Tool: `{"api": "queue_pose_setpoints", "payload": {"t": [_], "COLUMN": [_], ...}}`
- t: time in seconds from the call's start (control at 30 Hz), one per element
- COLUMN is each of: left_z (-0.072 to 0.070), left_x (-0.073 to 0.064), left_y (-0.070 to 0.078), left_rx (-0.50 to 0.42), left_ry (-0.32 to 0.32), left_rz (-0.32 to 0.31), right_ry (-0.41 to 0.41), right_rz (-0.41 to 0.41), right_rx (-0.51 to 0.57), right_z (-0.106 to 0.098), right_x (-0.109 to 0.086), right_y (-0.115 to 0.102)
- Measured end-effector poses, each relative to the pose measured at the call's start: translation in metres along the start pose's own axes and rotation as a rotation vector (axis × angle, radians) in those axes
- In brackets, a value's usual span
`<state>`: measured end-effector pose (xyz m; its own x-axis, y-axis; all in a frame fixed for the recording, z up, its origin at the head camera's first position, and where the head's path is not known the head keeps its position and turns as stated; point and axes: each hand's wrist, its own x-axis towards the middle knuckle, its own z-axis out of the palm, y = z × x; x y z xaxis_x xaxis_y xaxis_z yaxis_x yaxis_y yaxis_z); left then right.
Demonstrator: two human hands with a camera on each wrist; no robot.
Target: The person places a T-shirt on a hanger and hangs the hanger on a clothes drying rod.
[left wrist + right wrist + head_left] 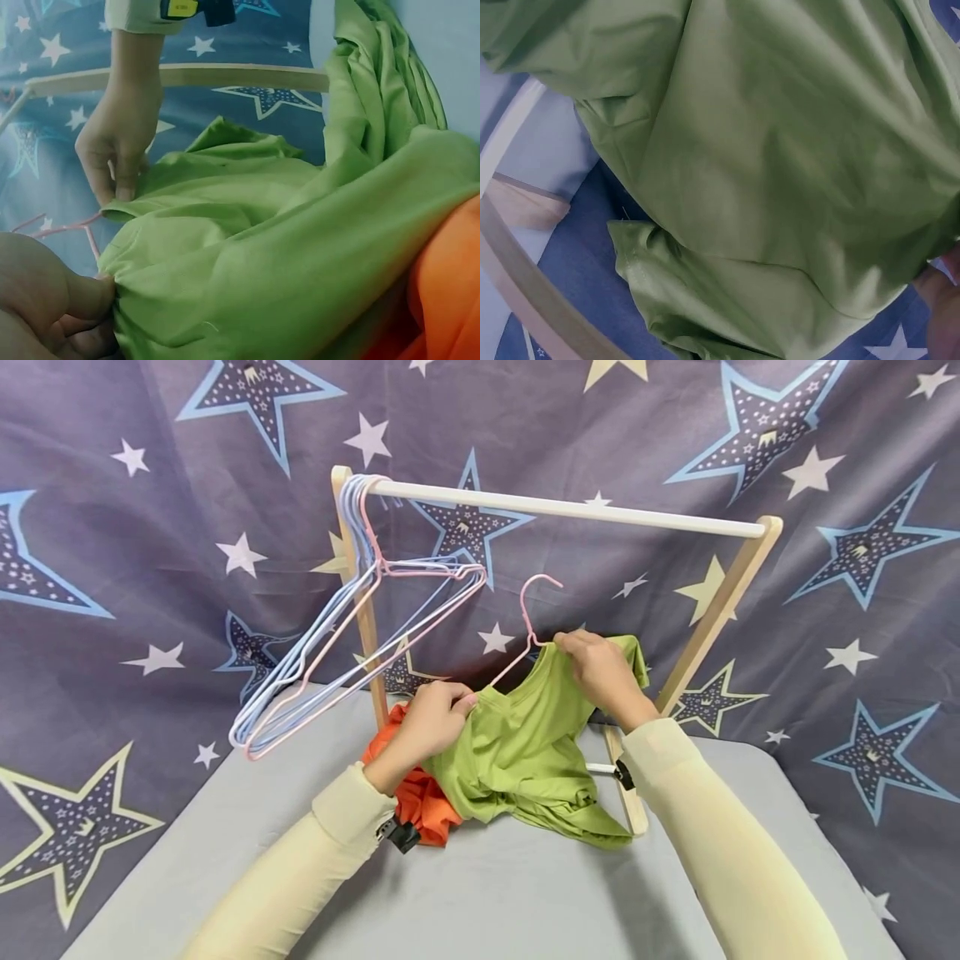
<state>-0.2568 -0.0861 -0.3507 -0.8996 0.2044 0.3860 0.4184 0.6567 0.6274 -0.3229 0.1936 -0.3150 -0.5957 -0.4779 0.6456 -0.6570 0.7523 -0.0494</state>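
Observation:
A green T-shirt point(517, 743) hangs between both hands, its neckline spread around a pink hanger point(527, 610). The hanger's hook and part of one shoulder show above the collar; the rest is hidden inside the cloth. My left hand point(438, 714) pinches the neckline on the left, thumb on top. On the other side, my right hand point(596, 672) pinches the collar near the hanger's neck. In the left wrist view, both the left hand point(52, 300) and the right hand point(124, 142) grip the green edge. Green cloth point(780, 165) fills most of the right wrist view.
A rack with a white rail point(570, 508) and wooden posts point(720, 610) stands behind the shirt. Several blue and pink hangers point(315, 668) hang at its left end. Crumpled orange cloth point(423, 802) lies under the left forearm on the grey surface point(525, 893). A star-patterned curtain point(615, 435) backs everything.

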Motion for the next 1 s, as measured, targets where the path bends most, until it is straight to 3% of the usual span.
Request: {"api": "queue_pose_setpoints", "payload": {"t": [0.23, 0.33, 0.5, 0.67, 0.83, 1.0], "left_z": [0.000, -0.005, -0.015, -0.011, -0.007, -0.018], "left_x": [-0.001, -0.004, -0.023, -0.045, -0.049, -0.045], "left_y": [0.001, 0.001, 0.004, 0.003, -0.003, -0.007], "left_rx": [0.001, 0.007, 0.110, 0.185, 0.101, 0.073], "left_ry": [-0.011, 0.020, 0.152, 0.181, 0.266, 0.407], "left_rz": [-0.012, -0.009, -0.035, -0.066, -0.007, 0.105], "right_ry": [0.013, 0.048, 0.089, 0.137, 0.210, 0.259], "right_rz": [0.030, 0.038, 0.094, 0.182, 0.215, 0.229], "right_rx": [-0.002, 0.005, 0.009, 0.042, 0.058, 0.053], "right_z": [0.001, 0.001, -0.003, -0.012, -0.020, -0.022], "right_x": [-0.004, -0.005, -0.004, -0.002, 0.000, 0.000], "right_y": [0.002, 0.004, 0.010, 0.016, 0.021, 0.025]}}
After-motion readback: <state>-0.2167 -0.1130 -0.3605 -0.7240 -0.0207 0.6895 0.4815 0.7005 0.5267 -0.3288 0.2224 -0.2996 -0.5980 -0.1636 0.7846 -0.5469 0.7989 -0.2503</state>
